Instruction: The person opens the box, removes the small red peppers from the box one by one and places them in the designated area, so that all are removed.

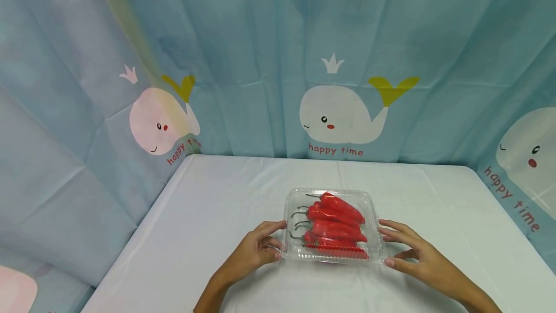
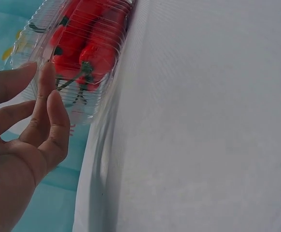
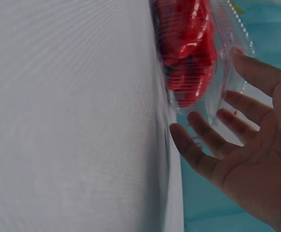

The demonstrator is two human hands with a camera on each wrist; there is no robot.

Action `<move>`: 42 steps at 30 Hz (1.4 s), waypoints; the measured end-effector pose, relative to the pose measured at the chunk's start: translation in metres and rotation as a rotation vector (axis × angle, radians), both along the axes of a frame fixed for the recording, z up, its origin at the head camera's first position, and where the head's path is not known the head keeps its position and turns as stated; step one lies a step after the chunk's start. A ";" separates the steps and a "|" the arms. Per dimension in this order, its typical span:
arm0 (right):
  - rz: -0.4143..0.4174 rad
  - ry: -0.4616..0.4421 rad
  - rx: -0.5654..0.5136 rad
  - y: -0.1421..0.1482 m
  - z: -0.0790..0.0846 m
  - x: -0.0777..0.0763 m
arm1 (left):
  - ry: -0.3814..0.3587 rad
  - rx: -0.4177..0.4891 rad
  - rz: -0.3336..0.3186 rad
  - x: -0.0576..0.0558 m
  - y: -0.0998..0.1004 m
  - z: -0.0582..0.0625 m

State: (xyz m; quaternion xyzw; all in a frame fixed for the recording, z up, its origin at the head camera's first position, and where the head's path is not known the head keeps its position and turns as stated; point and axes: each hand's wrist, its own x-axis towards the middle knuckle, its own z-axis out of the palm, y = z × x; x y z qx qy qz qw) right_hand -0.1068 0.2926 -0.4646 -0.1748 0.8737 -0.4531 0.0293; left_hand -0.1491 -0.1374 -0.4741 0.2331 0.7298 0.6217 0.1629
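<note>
A clear plastic clamshell box point(image 1: 374, 228) with a ridged rim lies on the white table, its lid down. Inside are several red peppers point(image 1: 336, 228) with thin dark green stems pointing left. At the box's left side is my left hand point(image 1: 256, 250), index fingertip right at the rim and thumb near the front corner. Bent, loosely spread fingers show in the left wrist view. Across from it, my right hand point(image 1: 417, 257) has its fingers spread along the right side. In the right wrist view, the right thumb point(image 3: 256, 72) overlaps the rim and the other fingers extend apart.
A white cloth point(image 1: 208, 197) covers the table, with its far edge against a blue curtain point(image 1: 243, 62). Printed on the curtain are white whales point(image 1: 339, 115) and red lettering. The curtain also hangs along the left and right sides.
</note>
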 end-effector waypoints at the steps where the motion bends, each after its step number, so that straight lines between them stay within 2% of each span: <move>1: -0.001 -0.006 -0.004 0.000 0.000 0.000 | -0.003 0.006 -0.001 0.000 0.001 0.000; 7: -0.013 -0.032 0.000 0.001 0.001 0.000 | -0.027 0.026 0.008 -0.001 0.004 0.001; 13: -0.017 -0.018 0.014 0.001 0.001 0.000 | -0.066 0.026 0.056 -0.002 0.008 0.002; 21: 0.002 -0.004 -0.002 0.002 0.000 -0.001 | -0.062 0.004 0.098 0.000 0.011 0.003; 35: 0.004 0.006 -0.004 0.001 -0.002 -0.001 | -0.081 0.009 0.062 0.001 0.005 0.004; 39: 0.024 0.011 -0.042 0.001 -0.002 0.000 | -0.078 0.003 0.055 0.002 0.004 0.004; 42: 0.054 -0.018 -0.091 0.002 -0.003 0.000 | -0.075 0.000 0.043 0.002 0.003 0.004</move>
